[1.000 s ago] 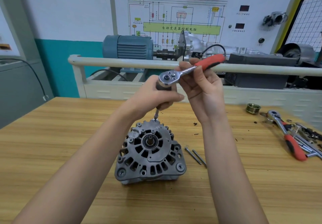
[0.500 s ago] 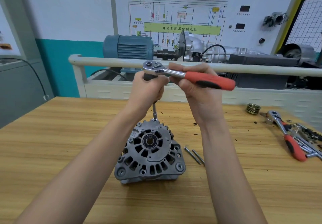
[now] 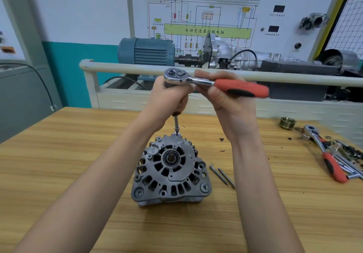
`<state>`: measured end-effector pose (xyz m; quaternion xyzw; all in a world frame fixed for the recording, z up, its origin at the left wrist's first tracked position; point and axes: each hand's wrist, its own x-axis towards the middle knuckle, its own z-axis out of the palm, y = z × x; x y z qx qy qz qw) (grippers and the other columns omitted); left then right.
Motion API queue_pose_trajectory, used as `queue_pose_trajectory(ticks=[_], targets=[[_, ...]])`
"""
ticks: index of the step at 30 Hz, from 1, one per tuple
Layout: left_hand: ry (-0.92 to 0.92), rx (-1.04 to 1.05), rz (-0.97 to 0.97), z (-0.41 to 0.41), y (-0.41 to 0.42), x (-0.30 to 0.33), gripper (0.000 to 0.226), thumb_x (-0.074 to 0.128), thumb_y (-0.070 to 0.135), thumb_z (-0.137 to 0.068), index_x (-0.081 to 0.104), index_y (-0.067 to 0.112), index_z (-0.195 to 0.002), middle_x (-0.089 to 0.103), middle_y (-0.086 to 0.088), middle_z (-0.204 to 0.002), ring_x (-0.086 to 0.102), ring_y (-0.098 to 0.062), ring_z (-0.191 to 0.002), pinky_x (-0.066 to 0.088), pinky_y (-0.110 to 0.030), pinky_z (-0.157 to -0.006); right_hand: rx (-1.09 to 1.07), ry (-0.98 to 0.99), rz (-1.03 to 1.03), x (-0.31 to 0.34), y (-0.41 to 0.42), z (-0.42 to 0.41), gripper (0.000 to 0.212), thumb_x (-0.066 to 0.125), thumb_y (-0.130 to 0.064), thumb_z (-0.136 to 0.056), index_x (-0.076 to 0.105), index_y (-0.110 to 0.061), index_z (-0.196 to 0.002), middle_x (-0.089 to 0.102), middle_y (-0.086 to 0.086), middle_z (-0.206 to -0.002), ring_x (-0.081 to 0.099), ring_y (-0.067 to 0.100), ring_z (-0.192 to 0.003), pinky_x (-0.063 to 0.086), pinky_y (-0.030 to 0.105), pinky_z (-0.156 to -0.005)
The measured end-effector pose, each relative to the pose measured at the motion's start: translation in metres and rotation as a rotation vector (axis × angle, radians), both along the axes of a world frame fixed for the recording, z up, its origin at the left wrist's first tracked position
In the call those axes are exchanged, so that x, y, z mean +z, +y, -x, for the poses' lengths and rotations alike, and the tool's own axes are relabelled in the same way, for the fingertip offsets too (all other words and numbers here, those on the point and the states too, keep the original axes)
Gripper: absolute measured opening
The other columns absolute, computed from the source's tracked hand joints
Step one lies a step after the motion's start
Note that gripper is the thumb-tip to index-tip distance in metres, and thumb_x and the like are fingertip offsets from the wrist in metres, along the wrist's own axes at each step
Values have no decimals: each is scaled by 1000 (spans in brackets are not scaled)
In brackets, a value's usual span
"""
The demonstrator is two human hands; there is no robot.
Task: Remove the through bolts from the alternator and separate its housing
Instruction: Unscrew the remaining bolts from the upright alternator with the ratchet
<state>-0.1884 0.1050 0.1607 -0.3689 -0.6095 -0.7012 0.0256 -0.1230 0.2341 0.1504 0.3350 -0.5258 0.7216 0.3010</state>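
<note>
A grey alternator (image 3: 170,171) stands on the wooden table (image 3: 59,164), pulley shaft facing up. A ratchet wrench (image 3: 214,82) with a red handle is held level above it. Its extension bar (image 3: 176,126) drops down to a through bolt at the housing's far edge. My left hand (image 3: 169,99) grips the extension just under the ratchet head. My right hand (image 3: 225,99) holds the handle near the chrome neck. Two removed through bolts (image 3: 222,176) lie on the table right of the alternator.
A second red-handled ratchet (image 3: 324,154) lies at the right among several loose sockets and parts. A brass-coloured pulley (image 3: 287,122) sits behind it. A white rail (image 3: 121,69) and a motor trainer stand run along the table's far edge.
The ratchet handle has swung from pointing up-right to lying level toward the right. Both hands rose a little with the ratchet head.
</note>
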Motion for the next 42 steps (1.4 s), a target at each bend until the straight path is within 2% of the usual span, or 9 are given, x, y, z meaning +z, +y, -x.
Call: queue_pose_trajectory(ticks=[5, 14, 18, 24, 27, 33, 36, 39, 42], targets=[[-68, 128, -108, -4, 8, -1, 22, 52, 10, -72, 43, 15, -53, 37, 1, -42, 26, -11, -37, 24, -19, -40, -88, 78, -163, -1, 6, -1, 38, 81, -22, -69, 70, -8, -102, 71, 11, -107, 63, 36, -108, 49, 46, -94], [160, -109, 215, -9, -2, -1, 32, 64, 12, -72, 47, 18, -45, 41, -2, -43, 33, -18, -42, 30, -25, -47, 190, -176, 362, 2, 1, 4, 29, 57, -19, -81, 59, -6, -107, 73, 8, -100, 71, 21, -93, 56, 31, -77], [176, -156, 284, -11, -7, 2, 37, 64, 12, -75, 44, 16, -44, 39, -2, -39, 31, -19, -39, 28, -28, -47, 208, -182, 311, 4, 7, 0, 19, 60, -14, -79, 74, -8, -92, 73, 11, -99, 70, 23, -93, 56, 32, -79], [-86, 165, -17, -8, 4, 6, 31, 49, -3, -89, 41, 12, -63, 31, -3, -49, 25, -13, -41, 24, -25, -45, -20, 13, 0, 0, 7, -2, 25, 83, -17, -63, 73, -18, -86, 73, 9, -98, 67, 27, -100, 51, 37, -87], [-83, 211, -40, -12, 7, 4, 27, 52, -2, -87, 44, 11, -65, 31, -3, -48, 26, -13, -41, 25, -24, -44, -34, 62, -46, 1, 7, -4, 26, 84, -21, -64, 73, -20, -88, 74, 7, -98, 67, 26, -101, 51, 37, -87], [143, -45, 260, -12, -6, 2, 35, 65, 3, -79, 48, 11, -50, 44, 0, -42, 38, -18, -42, 34, -24, -49, 212, -204, 353, 3, 3, 3, 16, 62, -14, -75, 73, -8, -86, 74, 11, -92, 72, 19, -83, 57, 27, -73], [202, -132, 390, -17, -5, 4, 32, 65, 14, -74, 46, 3, -50, 42, 0, -39, 36, -18, -39, 34, -22, -46, 265, -219, 397, 4, 4, 3, 21, 57, -13, -78, 75, -5, -85, 74, 13, -91, 72, 18, -79, 57, 27, -71], [115, -109, 278, -16, -2, 4, 37, 62, 10, -76, 44, 18, -44, 38, 5, -38, 31, -14, -38, 29, -23, -46, 266, -173, 362, 3, 8, 1, 15, 63, -12, -76, 75, -8, -84, 74, 12, -93, 72, 19, -83, 57, 28, -74], [-27, 66, 93, -12, 4, 5, 39, 55, -2, -86, 43, 15, -53, 36, 5, -41, 29, -12, -39, 26, -25, -47, 198, -62, 197, 1, 11, 0, 19, 79, -13, -65, 75, -14, -84, 74, 10, -96, 69, 23, -95, 55, 32, -84]])
